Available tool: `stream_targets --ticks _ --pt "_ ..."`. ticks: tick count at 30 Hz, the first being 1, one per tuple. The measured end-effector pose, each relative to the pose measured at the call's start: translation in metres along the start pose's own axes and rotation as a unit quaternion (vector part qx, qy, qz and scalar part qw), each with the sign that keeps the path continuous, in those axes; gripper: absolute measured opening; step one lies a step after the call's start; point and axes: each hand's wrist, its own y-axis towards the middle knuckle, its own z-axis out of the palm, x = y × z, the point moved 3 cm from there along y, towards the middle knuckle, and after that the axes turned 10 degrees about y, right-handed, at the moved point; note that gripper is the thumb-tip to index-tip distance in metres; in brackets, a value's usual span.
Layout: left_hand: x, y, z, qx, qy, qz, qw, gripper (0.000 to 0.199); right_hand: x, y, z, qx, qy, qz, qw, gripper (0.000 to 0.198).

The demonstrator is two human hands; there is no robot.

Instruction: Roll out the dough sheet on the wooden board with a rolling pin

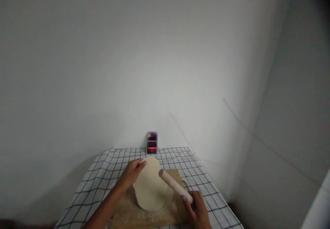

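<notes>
A flat, pale sheet of dough (151,187) hangs partly raised over a wooden board (126,213). Its upper left edge is pinched between the thumb and fingers of my left hand (134,171). My right hand (197,210) grips one end of a light wooden rolling pin (176,186). The pin slants up and to the left, its free end beside the dough's right edge; whether the two touch I cannot tell. Flour dusts the board below the dough.
A white tablecloth with dark grid lines (95,184) covers the table. At its far edge a phone-like upright object with a blurred screen (152,142) leans by the pale wall (165,67). Something clear and curved (185,185) shows at the board's right edge.
</notes>
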Motion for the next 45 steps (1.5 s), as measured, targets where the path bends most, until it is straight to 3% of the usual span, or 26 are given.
stream_targets --ticks 5,8,11,14,16,20,26,29,33,40,45 --pt "-0.054 0.002 -0.048 -0.049 0.085 0.073 0.993 0.05 0.009 -0.001 0.0 -0.016 0.027 0.023 0.999 0.055" --pt "-0.076 -0.019 -0.032 -0.048 0.243 0.109 0.963 0.041 0.005 0.0 -0.001 -0.005 0.039 0.035 0.999 0.053" --pt "-0.063 -0.058 0.026 0.039 0.337 0.117 0.934 0.036 0.003 0.0 -0.004 0.002 0.046 0.047 0.998 0.052" --pt "-0.034 -0.097 0.082 0.118 0.329 0.215 0.912 0.045 0.005 0.0 -0.007 0.003 0.054 0.052 0.997 0.052" --pt "-0.015 -0.107 0.097 0.112 0.323 0.243 0.908 0.052 0.006 -0.001 -0.009 0.0 0.053 0.05 0.997 0.051" --pt "0.005 -0.085 0.094 0.092 0.339 0.221 0.91 0.049 0.006 -0.002 -0.013 -0.003 0.055 0.058 0.997 0.049" --pt "0.015 -0.043 0.094 0.053 0.377 0.155 0.912 0.052 0.003 -0.001 -0.015 -0.014 0.062 0.06 0.996 0.049" --pt "0.013 -0.052 0.1 0.042 0.383 0.169 0.907 0.051 0.003 -0.002 -0.016 -0.011 0.058 0.066 0.996 0.048" --pt "0.0 -0.085 0.103 0.058 0.372 0.252 0.891 0.052 0.003 -0.003 -0.016 -0.008 0.061 0.082 0.995 0.048" --pt "-0.011 -0.119 0.118 0.124 0.342 0.365 0.857 0.069 0.001 -0.003 -0.014 -0.008 0.069 0.103 0.992 0.053" --pt "0.0 -0.115 0.12 0.008 0.369 0.323 0.871 0.057 0.001 -0.002 -0.014 -0.005 0.067 0.095 0.993 0.054"
